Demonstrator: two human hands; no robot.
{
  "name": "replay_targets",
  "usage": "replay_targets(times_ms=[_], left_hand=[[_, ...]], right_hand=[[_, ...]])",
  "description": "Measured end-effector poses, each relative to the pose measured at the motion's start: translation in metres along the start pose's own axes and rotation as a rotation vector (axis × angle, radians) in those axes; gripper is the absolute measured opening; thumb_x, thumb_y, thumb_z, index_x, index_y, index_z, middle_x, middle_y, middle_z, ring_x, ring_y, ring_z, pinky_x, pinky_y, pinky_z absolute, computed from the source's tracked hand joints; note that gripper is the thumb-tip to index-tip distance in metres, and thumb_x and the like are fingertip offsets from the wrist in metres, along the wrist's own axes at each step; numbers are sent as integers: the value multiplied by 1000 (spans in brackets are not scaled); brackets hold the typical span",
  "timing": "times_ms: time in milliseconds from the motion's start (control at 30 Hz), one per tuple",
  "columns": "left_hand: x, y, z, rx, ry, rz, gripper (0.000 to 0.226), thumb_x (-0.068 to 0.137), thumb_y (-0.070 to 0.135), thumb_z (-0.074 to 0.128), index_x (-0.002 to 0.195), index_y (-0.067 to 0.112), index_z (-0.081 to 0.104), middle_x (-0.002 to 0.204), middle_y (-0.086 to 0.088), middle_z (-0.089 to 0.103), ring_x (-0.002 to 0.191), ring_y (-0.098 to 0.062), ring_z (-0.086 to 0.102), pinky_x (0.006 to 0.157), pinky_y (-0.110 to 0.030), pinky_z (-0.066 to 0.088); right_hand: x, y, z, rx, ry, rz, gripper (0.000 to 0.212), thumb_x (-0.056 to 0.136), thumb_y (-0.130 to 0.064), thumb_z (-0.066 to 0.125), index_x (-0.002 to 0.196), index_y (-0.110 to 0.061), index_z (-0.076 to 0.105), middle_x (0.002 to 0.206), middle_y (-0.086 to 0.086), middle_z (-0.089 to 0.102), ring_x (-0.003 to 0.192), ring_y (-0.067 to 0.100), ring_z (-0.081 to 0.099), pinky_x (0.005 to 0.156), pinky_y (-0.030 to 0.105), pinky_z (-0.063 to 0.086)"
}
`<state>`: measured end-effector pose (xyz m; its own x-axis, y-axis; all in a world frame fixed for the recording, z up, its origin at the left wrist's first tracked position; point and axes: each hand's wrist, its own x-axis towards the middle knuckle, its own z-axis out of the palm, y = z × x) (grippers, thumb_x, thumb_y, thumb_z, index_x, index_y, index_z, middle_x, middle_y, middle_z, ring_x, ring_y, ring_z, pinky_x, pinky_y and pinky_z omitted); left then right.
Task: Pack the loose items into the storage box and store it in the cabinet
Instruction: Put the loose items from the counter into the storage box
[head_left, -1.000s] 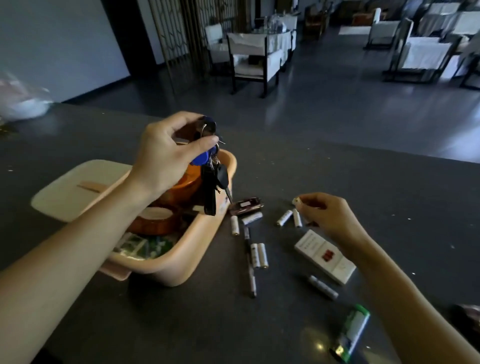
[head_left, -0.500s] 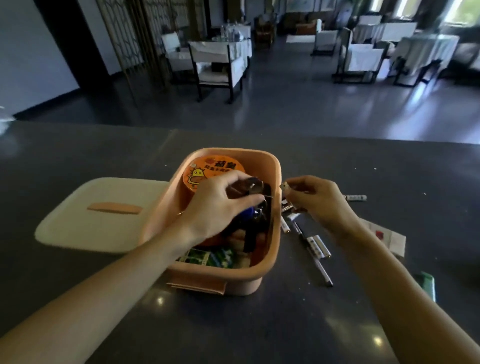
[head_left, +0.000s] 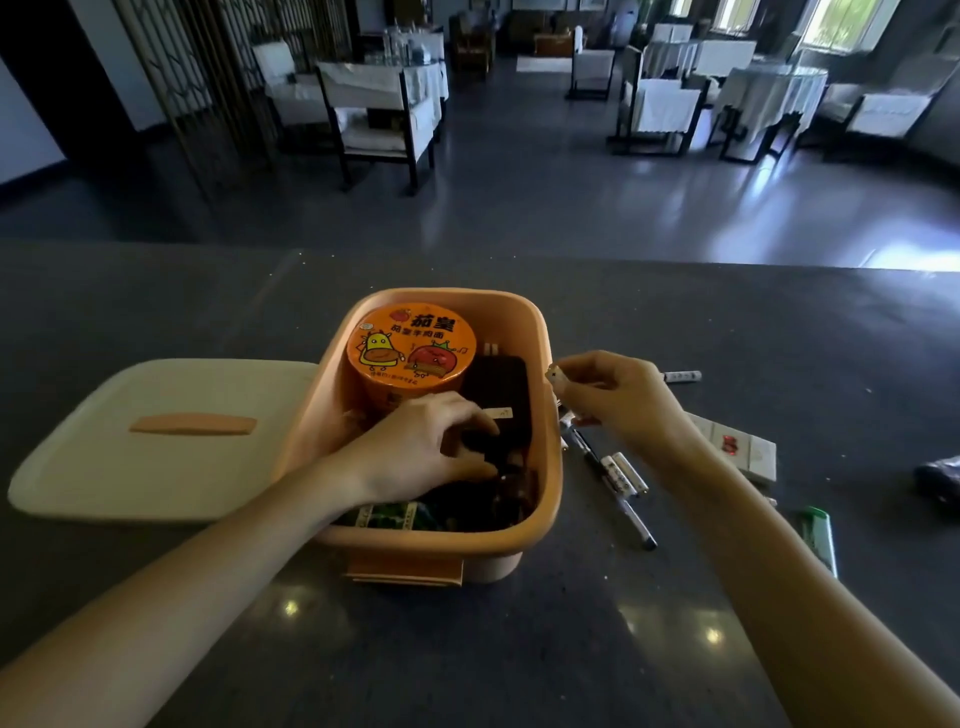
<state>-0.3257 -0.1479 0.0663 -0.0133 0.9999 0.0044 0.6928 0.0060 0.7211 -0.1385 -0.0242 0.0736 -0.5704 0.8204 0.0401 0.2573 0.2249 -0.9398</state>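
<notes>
A peach storage box (head_left: 551, 358) stands open on the dark counter. Inside it are an orange noodle cup (head_left: 410, 348), a flat black item (head_left: 498, 384) and a green packet (head_left: 384, 517). My left hand (head_left: 421, 447) is down inside the box, its fingers closed on a dark bunch of keys (head_left: 480, 441) that is mostly hidden. My right hand (head_left: 618, 400) hovers just right of the box rim and pinches a small white battery (head_left: 553, 376). Two more batteries (head_left: 623, 470) and a pen (head_left: 631, 514) lie beside the box.
The cream lid (head_left: 156, 441) lies flat to the left of the box. A white cigarette pack (head_left: 737, 452), a green lighter (head_left: 818, 535), another small white stick (head_left: 680, 375) and a dark object (head_left: 940, 483) lie to the right. Tables and chairs stand beyond the counter.
My left hand has lowered the keys from above the box down into it. My right hand has lifted a battery off the counter and moved it toward the box rim.
</notes>
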Motion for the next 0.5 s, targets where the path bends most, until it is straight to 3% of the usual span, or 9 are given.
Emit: replay_targets(times_ms=[67,133,233,333,433,500], left_hand=[[-3,-7,1,-7,-121,-62,40,72,37,75,107,41,56,110,21,57,105,2,57,93,-26,49],[-5,-11,3,138,-237,-91,43,69,51,71,109,47,55,112,22,60,105,5,57,95,-32,48],[-7,-13,3,396,-255,-15,53,69,61,61,119,47,53,121,22,58,114,1,49,105,-35,36],[-12,-14,-4,448,-92,141,53,73,60,61,120,37,56,124,24,49,118,5,36,110,-32,12],[-20,-20,-24,251,184,95,58,71,68,54,118,35,57,123,20,50,118,4,38,103,-25,30],[-23,-29,-37,257,288,67,52,75,58,56,118,29,59,123,12,56,117,-3,45,101,-31,38]], right_hand=[[0,2,3,-6,-2,1,14,83,-23,67,97,-23,68,87,-5,70,78,9,67,66,22,56],[0,3,5,-19,2,-12,14,82,-23,67,96,-24,67,87,-7,69,75,3,65,61,16,52],[0,0,6,-18,15,-39,12,82,-22,67,93,-26,66,85,-7,68,73,2,65,62,16,51],[0,-7,10,-62,27,-105,13,81,-23,68,90,-32,64,85,-9,67,76,3,65,67,19,52],[3,-14,20,-228,-33,-200,14,81,-27,67,90,-37,62,87,-16,65,79,-3,62,64,13,49],[5,-16,30,-394,-98,-237,15,82,-29,66,96,-34,64,87,-19,62,81,-3,60,73,14,49]])
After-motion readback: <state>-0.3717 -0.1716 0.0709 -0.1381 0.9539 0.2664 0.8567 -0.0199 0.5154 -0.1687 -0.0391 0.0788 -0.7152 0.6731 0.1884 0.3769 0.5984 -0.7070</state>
